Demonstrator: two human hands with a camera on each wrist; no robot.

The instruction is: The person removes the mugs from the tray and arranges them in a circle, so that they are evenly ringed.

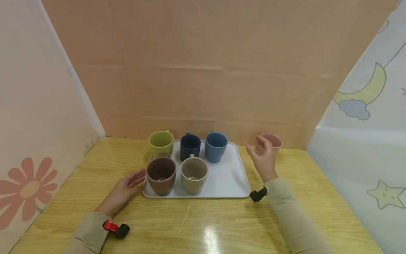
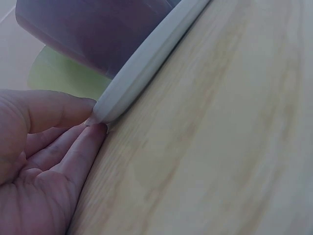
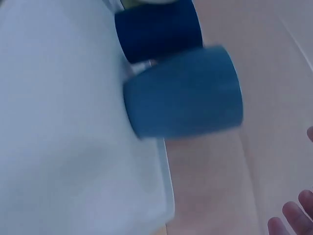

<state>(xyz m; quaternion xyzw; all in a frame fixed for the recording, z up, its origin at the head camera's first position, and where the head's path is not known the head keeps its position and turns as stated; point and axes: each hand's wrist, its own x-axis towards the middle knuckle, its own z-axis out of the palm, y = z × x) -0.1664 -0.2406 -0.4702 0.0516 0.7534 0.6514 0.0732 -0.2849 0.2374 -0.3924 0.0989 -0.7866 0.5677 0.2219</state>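
Observation:
My left hand [image 1: 127, 188] pinches the left edge of a white tray [image 1: 222, 180], thumb over the rim and fingertips beneath it in the left wrist view. Right beside that hand a brown mug [image 1: 161, 176] stands on the tray. To its right is a beige mug [image 1: 194, 175]. Along the tray's back stand a lime green mug [image 1: 161, 144], a navy mug [image 1: 190, 147] and a blue mug [image 1: 216, 147]. My right hand [image 1: 264, 158] is raised off the tray's right side, fingers loosely bent around nothing. A pink cup [image 1: 272, 140] stands behind it, partly hidden by the fingers.
The wooden table [image 1: 152, 225] carries the tray near its back edge. An orange-beige backdrop [image 1: 203, 88] rises close behind the mugs. Patterned side panels stand left, with a flower [image 1: 30, 188], and right, with a moon [image 1: 368, 88].

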